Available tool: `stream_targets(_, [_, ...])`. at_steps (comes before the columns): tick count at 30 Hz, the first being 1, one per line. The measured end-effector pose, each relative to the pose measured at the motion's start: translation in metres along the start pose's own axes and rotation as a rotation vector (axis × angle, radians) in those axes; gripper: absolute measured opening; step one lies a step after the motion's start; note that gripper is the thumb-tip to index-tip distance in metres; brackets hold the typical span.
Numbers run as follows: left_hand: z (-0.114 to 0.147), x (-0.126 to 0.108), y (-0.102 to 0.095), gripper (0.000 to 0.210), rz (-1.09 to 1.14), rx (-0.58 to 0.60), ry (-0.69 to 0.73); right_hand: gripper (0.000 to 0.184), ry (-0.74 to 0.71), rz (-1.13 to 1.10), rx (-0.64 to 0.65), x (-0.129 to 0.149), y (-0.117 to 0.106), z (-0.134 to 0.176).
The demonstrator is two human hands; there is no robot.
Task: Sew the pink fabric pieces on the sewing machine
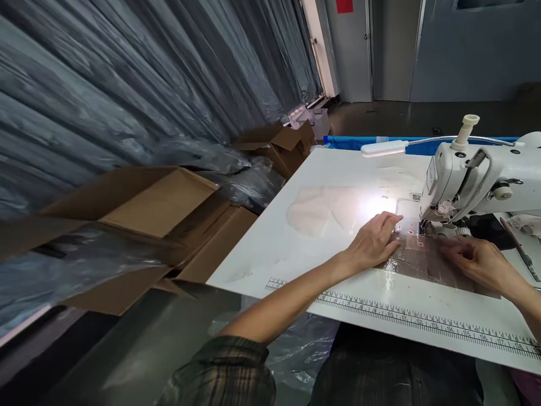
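Observation:
A brownish see-through plastic sheet [422, 262] lies flat on the white table, its back edge by the needle area of a white sewing machine [459, 175]. Small red-and-white marks show on and near it. My left hand [376, 239] rests on the sheet's left side, fingers and thumb apart, with the fingertips just left of the presser foot. On the right, my right hand [477, 259] lies over the sheet with its fingers reaching forward and slightly bent. The fingertips blur against the sheet. Neither hand is lifted clear of it.
A ruler scale [397, 313] runs along the front of the white table [262, 248]. A lit lamp [384, 148] hangs behind the work. Open cardboard boxes [160, 203] with clear plastic stand at left, beside a grey curtain [127, 84]. A dark tool [526, 259] lies far right.

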State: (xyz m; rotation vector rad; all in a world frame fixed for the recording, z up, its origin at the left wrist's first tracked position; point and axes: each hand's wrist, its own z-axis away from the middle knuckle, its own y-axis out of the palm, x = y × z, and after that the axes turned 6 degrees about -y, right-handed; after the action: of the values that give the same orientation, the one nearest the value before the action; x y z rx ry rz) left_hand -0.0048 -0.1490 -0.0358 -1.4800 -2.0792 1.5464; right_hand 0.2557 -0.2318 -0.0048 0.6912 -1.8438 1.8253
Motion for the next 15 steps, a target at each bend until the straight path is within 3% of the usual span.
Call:
stream_targets(2, [0.001,0.001,0.000,0.034,-0.037,-0.083,0.013,0.033,0.048,0.042,0.018,0.001,0.000,-0.001])
stream_targets(4, [0.003,-0.004,-0.001,0.034,0.058,-0.068,-0.052,0.036,0.063,-0.011,0.028,0.002,0.001,0.001])
stream_targets(8, [0.006,-0.022,-0.007,0.042,0.494,0.178,-0.321,0.046,0.066,-0.271,0.048,0.014,0.015,0.005])
stream_targets(11, [0.004,-0.029,-0.011,0.058,0.790,0.385,-0.536,0.058,0.091,-0.547,0.181,0.035,0.029,0.006])
stream_targets(15, [0.002,-0.026,-0.016,0.070,0.892,0.442,-0.677,0.065,-0.050,-0.690,0.351,0.051,0.036,0.005])
